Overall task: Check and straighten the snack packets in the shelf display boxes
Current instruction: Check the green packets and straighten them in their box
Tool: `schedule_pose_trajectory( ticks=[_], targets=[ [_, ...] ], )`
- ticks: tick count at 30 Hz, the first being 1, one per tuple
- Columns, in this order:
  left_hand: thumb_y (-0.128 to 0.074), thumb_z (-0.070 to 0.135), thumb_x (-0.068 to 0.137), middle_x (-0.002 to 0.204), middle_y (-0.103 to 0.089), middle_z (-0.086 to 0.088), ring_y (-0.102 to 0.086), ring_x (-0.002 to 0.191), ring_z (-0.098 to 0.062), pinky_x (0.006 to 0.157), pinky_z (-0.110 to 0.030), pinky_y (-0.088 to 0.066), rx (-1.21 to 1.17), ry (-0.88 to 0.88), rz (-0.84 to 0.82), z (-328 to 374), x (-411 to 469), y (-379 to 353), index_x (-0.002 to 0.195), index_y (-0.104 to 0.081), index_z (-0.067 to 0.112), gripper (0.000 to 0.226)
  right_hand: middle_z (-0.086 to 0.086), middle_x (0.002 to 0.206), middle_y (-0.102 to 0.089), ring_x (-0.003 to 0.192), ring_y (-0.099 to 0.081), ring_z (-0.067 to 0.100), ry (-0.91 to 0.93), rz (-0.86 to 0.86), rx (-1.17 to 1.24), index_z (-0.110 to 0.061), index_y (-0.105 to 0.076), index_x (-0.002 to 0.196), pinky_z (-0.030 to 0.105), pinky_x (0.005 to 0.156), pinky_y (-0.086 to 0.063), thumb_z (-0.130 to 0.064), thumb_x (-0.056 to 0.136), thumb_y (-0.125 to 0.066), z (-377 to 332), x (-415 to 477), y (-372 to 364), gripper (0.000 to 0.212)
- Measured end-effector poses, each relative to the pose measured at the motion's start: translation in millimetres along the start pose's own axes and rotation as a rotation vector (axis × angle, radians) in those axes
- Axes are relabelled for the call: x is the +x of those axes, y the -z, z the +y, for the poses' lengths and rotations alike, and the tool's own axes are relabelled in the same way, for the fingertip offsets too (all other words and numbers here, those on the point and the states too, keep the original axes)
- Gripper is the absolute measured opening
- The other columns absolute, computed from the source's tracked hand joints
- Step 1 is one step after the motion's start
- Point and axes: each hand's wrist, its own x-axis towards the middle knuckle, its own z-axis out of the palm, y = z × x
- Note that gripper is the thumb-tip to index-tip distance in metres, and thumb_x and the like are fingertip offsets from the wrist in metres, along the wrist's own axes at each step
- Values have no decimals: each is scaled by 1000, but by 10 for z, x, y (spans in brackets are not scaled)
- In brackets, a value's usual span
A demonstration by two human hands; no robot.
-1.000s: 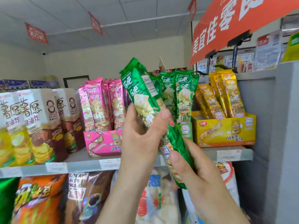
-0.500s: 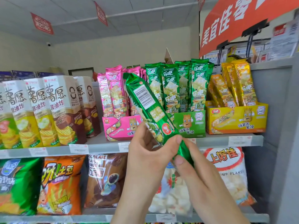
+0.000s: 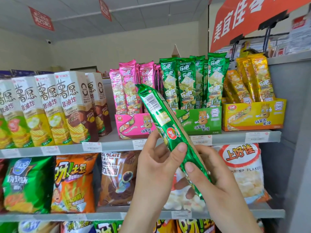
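A long green snack packet (image 3: 157,113) slants from upper left to lower right in front of the shelf, its barcode side towards me. My left hand (image 3: 156,167) pinches it at the middle, thumb on top. My right hand (image 3: 217,179) grips its lower end. Behind stand three display boxes on the upper shelf: a pink box (image 3: 133,125), a green box (image 3: 202,120) and a yellow box (image 3: 252,115), each holding upright packets of its colour (image 3: 186,81).
Tall cartons of chips (image 3: 67,106) stand at the left of the upper shelf (image 3: 117,145). Big snack bags (image 3: 74,182) fill the shelf below. A grey side panel (image 3: 292,132) closes the right, and an orange sign (image 3: 249,17) hangs above.
The green packet has come down and tilted flatter, away from the boxes. Both hands lowered with it, and my view has pulled back and down, showing the lower shelf.
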Motion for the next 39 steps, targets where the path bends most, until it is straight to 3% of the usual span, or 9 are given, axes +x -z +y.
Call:
schedule_pose_trajectory(
  ticks=[4, 7, 12, 15, 18, 24, 30, 33, 39],
  targets=[
    [-66, 57, 77, 93, -73, 4, -69, 91, -11, 78, -23, -55, -14, 73, 32, -20, -13, 48, 95, -71, 28, 35, -14, 100, -63, 84, -64, 0, 279, 165, -487, -45, -53, 111, 7, 63, -45, -33, 78, -67, 75, -83, -89, 38],
    [-76, 59, 67, 78, -67, 0, -65, 78, -17, 68, -26, -54, -24, 57, 69, -30, 2, 83, 82, -68, 27, 36, -9, 113, -52, 98, -55, -1, 474, 241, -768, -32, -51, 118, 11, 70, -45, -36, 81, -64, 141, -134, -179, 39],
    [-83, 36, 71, 85, -72, -5, -67, 73, -17, 65, -28, -56, -247, 59, 120, -36, 35, 193, 107, -67, 14, 46, -10, 114, -59, 103, -62, 9, 426, 155, -447, -34, -62, 112, 15, 77, -49, -44, 92, -53, 102, -162, -167, 24],
    [-74, 36, 70, 88, -70, -8, -65, 74, -18, 67, -29, -56, -347, 81, 104, -52, 41, 214, 112, -63, 8, 52, -8, 110, -67, 90, -70, 18, 141, 104, -144, -41, -59, 106, 29, 67, -58, -49, 87, -58, 59, -159, -212, 21],
    [-70, 36, 75, 100, -69, -14, -64, 79, -22, 70, -34, -57, -374, 88, 97, -53, 41, 227, 114, -62, 7, 49, -6, 96, -74, 70, -73, 23, -52, 41, 38, -38, -63, 105, 24, 60, -57, -51, 80, -67, 40, -130, -229, 27],
    [-72, 47, 76, 103, -71, -6, -65, 90, -20, 78, -36, -54, -209, 154, 57, -103, 44, 215, 109, -67, 15, 46, -20, 107, -69, 99, -65, 0, 89, 177, -314, -40, -64, 116, 14, 81, -50, -29, 80, -76, 131, -193, -228, 39],
    [-78, 32, 72, 84, -66, -3, -63, 76, -16, 67, -26, -53, -282, 85, 87, -134, 5, 177, 98, -63, 16, 35, -16, 103, -55, 87, -61, 2, 373, 338, -710, -32, -60, 118, 14, 69, -47, -28, 73, -74, 144, -255, -301, 48],
    [-78, 32, 73, 88, -69, -7, -66, 78, -17, 67, -26, -54, -300, 85, 99, -138, -11, 179, 102, -64, 14, 37, -9, 105, -53, 90, -61, 9, 426, 362, -767, -26, -60, 118, 23, 66, -48, -27, 74, -74, 149, -264, -292, 46],
    [-77, 29, 77, 93, -73, -5, -69, 80, -17, 69, -27, -56, -325, 85, 118, -81, 15, 194, 118, -61, 14, 47, -6, 127, -59, 116, -56, 0, 434, 297, -679, -19, -60, 130, 7, 90, -42, -37, 84, -61, 128, -312, -289, 49]
  ],
)
